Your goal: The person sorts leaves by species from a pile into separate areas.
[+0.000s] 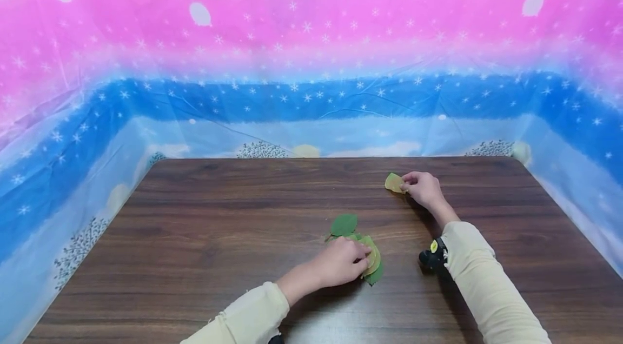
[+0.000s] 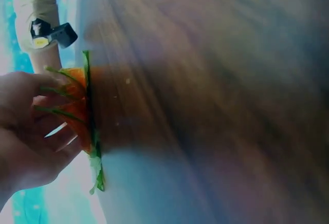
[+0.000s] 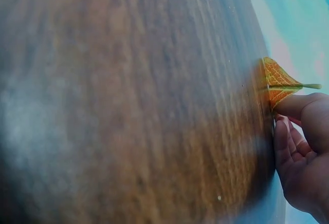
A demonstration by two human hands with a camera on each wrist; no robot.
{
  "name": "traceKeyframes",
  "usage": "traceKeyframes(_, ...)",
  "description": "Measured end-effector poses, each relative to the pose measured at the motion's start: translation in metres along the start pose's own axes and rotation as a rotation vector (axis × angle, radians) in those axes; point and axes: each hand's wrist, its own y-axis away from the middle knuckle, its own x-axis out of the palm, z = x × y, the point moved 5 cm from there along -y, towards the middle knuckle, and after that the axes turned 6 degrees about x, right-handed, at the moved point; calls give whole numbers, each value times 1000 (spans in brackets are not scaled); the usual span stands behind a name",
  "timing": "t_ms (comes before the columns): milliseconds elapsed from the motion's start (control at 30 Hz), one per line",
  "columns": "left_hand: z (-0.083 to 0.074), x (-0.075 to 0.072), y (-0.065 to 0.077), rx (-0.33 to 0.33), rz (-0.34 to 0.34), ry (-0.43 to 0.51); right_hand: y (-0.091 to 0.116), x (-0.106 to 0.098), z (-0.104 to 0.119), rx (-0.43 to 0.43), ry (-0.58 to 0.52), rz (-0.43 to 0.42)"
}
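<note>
My left hand [image 1: 340, 263] is over a small cluster of leaves near the middle of the table, its thumb and fingers gripping the yellow-green leaves [image 1: 374, 256]. A dark green leaf [image 1: 344, 225] lies just beyond the hand, and the tip of another green leaf [image 1: 373, 275] sticks out below. In the left wrist view, leaf stems [image 2: 64, 112] point back toward the palm. Farther back and to the right, my right hand [image 1: 424, 188] pinches a single yellow-green leaf [image 1: 393, 183] close over the table. That leaf's veins and stem [image 3: 311, 86] show in the right wrist view, where it looks orange.
The dark brown wooden table [image 1: 219, 209] fills the lower view, with rounded far corners. Behind it and along both sides hangs a pink and blue snowflake cloth [image 1: 311, 52]. A black wrist camera [image 1: 432, 257] sits at my right cuff.
</note>
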Motion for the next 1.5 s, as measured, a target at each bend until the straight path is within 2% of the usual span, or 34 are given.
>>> traceKeyframes(267,6,0,-1,-51,-137,-1,1,0,0,6,0,3)
traceKeyframes(367,8,0,0,-83,-163,-1,2,0,1,5,-3,2)
traceKeyframes(500,10,2,-1,-139,-136,2,2,-1,1,1,-4,2)
traceKeyframes(667,8,4,-2,-144,-96,-15,1,0,2,-17,-4,-10)
traceKeyframes(1000,10,3,-2,-190,-139,62,3,1,1,-27,-2,-14)
traceKeyframes(1200,11,3,-4,-195,-118,100,5,-1,5,-36,5,-17)
traceKeyframes(1267,12,4,-5,-220,-108,149,5,-1,6,-35,4,-17)
traceKeyframes(1367,19,5,-4,-294,-105,282,5,-2,5,-33,2,-11)
traceKeyframes(1500,31,4,-2,-384,-152,470,4,-2,3,-30,-3,0)
